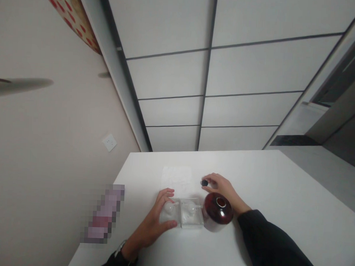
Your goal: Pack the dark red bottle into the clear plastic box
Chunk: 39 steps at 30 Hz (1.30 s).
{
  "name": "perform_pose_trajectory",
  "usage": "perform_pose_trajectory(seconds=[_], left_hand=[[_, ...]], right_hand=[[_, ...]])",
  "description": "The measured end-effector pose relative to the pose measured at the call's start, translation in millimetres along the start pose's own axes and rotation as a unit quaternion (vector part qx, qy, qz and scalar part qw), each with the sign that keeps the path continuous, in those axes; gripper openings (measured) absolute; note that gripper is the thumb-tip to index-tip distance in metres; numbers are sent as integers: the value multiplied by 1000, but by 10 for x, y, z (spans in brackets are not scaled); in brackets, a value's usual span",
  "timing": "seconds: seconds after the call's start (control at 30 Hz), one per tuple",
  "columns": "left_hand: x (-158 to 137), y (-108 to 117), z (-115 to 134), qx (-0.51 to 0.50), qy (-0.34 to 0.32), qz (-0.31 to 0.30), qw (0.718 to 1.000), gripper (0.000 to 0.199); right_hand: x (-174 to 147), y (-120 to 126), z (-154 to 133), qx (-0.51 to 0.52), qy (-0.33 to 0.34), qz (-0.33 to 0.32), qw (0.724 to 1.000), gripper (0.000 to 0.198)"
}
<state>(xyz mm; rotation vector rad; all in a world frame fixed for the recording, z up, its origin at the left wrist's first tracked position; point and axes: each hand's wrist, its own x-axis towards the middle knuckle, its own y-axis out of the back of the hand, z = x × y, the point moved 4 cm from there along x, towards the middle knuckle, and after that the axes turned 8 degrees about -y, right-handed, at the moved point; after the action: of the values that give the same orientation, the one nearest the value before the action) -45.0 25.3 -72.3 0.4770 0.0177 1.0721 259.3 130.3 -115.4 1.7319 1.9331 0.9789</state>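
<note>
Dark red bottle (218,212) uncapped, mouth open. Right hand (222,187) pinching small black cap (204,183) just behind bottle; left hand (159,219) clasping clear tray (182,214) beside bottle. Tray cavities apparently still unfilled.

I'm seeing a glossy dark-red bottle (218,211), a clear, shiny plastic tray (186,213), a matt white smooth table (280,198), black cloth sleeves (272,245).

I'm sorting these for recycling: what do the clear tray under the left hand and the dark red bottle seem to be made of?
The clear tray looks like thin transparent plastic or glass: see-through, glossy moulded compartments. The dark red bottle looks like glossy glass or hard plastic: deep translucent red, bright highlights. The small cap in the right hand seems dark plastic.
</note>
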Motion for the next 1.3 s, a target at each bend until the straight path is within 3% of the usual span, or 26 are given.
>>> perform_pose_trajectory(seconds=[0.2,0.33,0.57,0.77,1.03,1.3], left_hand=[[-26,-13,-37,-2,21,7,1000,57],[-29,-8,3,-5,30,23,999,68],[-4,-1,58,-1,13,-2,1000,71],[-17,1,22,-1,46,12,999,77],[13,-1,88,-8,25,-15,1000,68],[4,-3,44,-22,28,15,999,79]], right_hand=[[-10,1,-8,0,4,3,1000,20],[-12,1,-6,0,6,4,1000,21],[-14,5,3,0,0,5,1000,21],[0,-9,20,3,-3,3,1000,22],[4,-7,19,9,3,4,1000,24],[19,-19,34,8,2,3,1000,24]])
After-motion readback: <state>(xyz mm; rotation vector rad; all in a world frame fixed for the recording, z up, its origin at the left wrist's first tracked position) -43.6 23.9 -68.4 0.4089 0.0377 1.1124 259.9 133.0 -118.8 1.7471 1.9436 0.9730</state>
